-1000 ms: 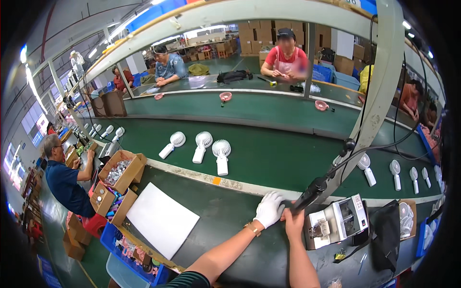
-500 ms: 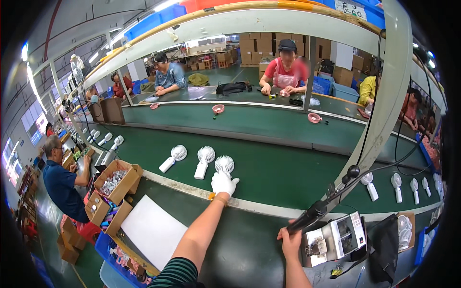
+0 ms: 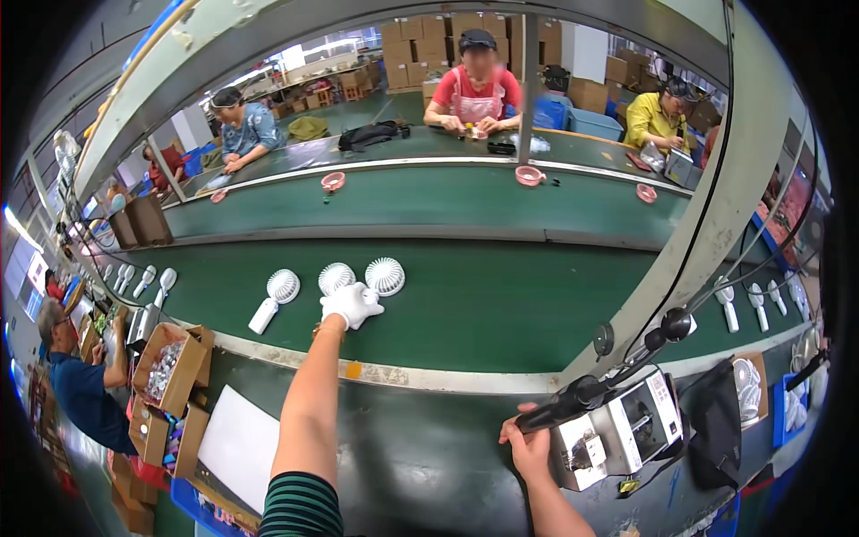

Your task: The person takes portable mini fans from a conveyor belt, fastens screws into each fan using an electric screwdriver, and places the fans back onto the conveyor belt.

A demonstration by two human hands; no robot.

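Observation:
My left hand (image 3: pixel 352 307), in a white glove, reaches onto the green conveyor belt. Its fingers close over the handle of a white handheld fan (image 3: pixel 385 277), whose round ribbed head shows beyond them. A second white fan (image 3: pixel 336 277) stands close on the left, its handle hidden by the glove. Farther left another fan (image 3: pixel 274 300) lies with its handle toward me. My bare right hand (image 3: pixel 528 438) wraps round a black cylindrical handle (image 3: pixel 564 404) on a jointed arm, beside a white-and-silver bench device (image 3: pixel 617 434).
A slanting grey post (image 3: pixel 644 309) rises at the right. On the bench are a white sheet (image 3: pixel 237 447), cardboard boxes of small parts (image 3: pixel 165 367) and a black bag (image 3: pixel 716 421). More fans (image 3: pixel 727 304) lie at the belt's right. Co-workers sit beyond the far belt and at left.
The view has shifted right. My left hand has moved the fan away from me and to the right of its neighbour. My right hand stays on the black handle.

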